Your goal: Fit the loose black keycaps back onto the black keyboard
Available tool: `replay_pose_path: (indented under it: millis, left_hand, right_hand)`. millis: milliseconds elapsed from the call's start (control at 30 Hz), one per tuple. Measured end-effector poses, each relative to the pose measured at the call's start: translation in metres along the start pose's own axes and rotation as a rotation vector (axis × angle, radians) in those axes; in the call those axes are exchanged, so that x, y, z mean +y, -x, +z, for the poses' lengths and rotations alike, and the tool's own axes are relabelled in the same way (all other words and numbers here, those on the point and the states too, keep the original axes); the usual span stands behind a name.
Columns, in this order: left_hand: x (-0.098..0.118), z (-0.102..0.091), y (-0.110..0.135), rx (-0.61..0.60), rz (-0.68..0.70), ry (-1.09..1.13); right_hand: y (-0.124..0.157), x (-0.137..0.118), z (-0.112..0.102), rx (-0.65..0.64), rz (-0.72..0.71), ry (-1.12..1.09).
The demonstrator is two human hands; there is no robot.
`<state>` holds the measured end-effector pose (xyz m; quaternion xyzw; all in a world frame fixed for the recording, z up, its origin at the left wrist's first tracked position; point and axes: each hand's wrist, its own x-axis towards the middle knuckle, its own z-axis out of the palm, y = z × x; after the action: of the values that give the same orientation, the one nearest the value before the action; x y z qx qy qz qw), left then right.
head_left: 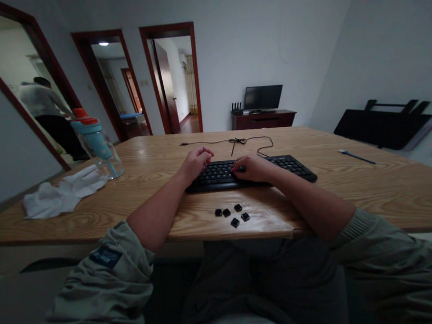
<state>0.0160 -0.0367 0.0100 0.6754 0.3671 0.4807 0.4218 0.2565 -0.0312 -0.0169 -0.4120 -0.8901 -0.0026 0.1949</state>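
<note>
Head view: black keyboard (217, 172) sits across the tabletop (311, 145) in front of me, long side roughly parallel to my near edge. My left hand (198, 162) is at its left end, fingers loosely curled; can't tell if it's gripping anything. My right hand (253, 168) is over the middle keys, thumb and fingers bent together by a dark bit; can't tell if that's pinched or just a key underneath. Five loose keycaps (226, 212) lie between the keyboard and the near edge, between my forearms, so that strip is the tight side. More room to the sides: a stretch of wood left of the keyboard up to the crumpled white tissue (64, 193) and clear bottle (100, 145), and another on the right up to a thin blue-handled brush (356, 156). Behind the keyboard the cable (238, 141) runs in a tied bundle, short of the far edge. Surface is light wood grain, slightly glossy. Room: pale walls, dark red door frames, a monitor (263, 98) on a low cabinet (263, 120), black folded furniture (386, 124) at right, another person (48, 108) bent forward beyond the left doorway.
</note>
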Motion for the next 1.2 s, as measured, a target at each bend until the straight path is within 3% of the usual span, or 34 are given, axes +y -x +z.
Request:
replay_pose_path:
  millis: [433,667,1200]
  left_hand:
    - [-0.0027,-0.0009,-0.0032,-0.019,0.033,-0.014]
    - [-0.0015,-0.0011,-0.0028,-0.014,0.037,-0.029]
    - [-0.0047,-0.0025,-0.0052,-0.030,0.062,-0.098]
  right_hand:
    - [0.0023,-0.0009,0.0022,0.025,0.077,-0.041]
    - [0.0016,0.0033,0.0094,0.131,0.093,-0.194]
    - [-0.0005,0.0032,0.0048,0.015,0.053,-0.089]
